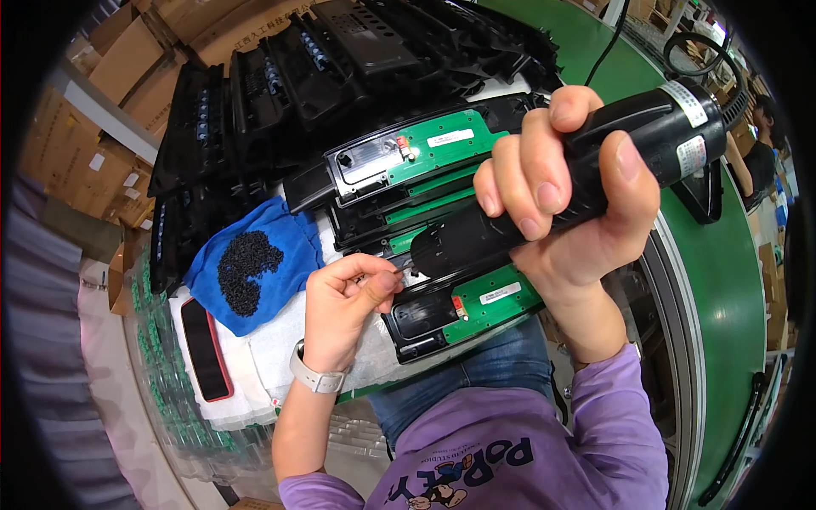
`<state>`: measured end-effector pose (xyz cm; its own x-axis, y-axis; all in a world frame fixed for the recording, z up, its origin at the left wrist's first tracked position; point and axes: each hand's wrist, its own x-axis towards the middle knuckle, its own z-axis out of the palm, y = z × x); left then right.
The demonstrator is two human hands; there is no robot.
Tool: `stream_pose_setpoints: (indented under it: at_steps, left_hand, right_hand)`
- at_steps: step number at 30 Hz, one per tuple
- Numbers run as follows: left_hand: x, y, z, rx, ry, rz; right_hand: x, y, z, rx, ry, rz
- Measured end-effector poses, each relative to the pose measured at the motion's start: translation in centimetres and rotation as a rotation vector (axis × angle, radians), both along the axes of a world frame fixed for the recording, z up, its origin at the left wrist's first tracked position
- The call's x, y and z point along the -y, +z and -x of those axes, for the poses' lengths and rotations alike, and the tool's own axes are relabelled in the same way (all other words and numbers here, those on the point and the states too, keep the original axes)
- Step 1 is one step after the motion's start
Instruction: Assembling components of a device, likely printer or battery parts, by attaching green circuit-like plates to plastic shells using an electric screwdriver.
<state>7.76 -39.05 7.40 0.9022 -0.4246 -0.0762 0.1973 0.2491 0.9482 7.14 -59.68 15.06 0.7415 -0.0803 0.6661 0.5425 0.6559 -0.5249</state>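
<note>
Hiding part of the panels (497, 302) behind a black tool (467, 234), wrapped firmly in the right hand (586, 238). Pinching at the tool's lower end with the left hand (344, 297), on something too small to make out. Slanting from fist to pinch, directly above the panels. Bounded by blue cloth (297, 242) left of the pinch and green bench (731, 323) right of the fist.

Two hands (336, 310) (574, 204), one tool (467, 234), one phone (205, 348), perhaps four green boards (489, 316)

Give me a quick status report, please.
Right hand gripping black power tool. Left hand beside its tip, any held item unclear. Tool partly hides black panels.
</note>
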Motion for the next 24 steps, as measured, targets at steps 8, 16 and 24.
stream_pose_setpoints:
  at_steps: [8,16,24]
  left_hand:
    - [-0.5,-0.1,0.1,0.013,-0.024,-0.017]
    - [-0.3,0.2,0.7,0.029,-0.066,-0.131]
    - [0.6,-0.5,0.7,0.095,0.035,-0.035]
  right_hand:
    - [-0.5,-0.6,0.1,-0.054,0.031,-0.033]
    - [-0.2,-0.3,0.0,-0.103,0.071,0.029]
    - [1.9,0.2,-0.6,-0.224,0.091,-0.126]
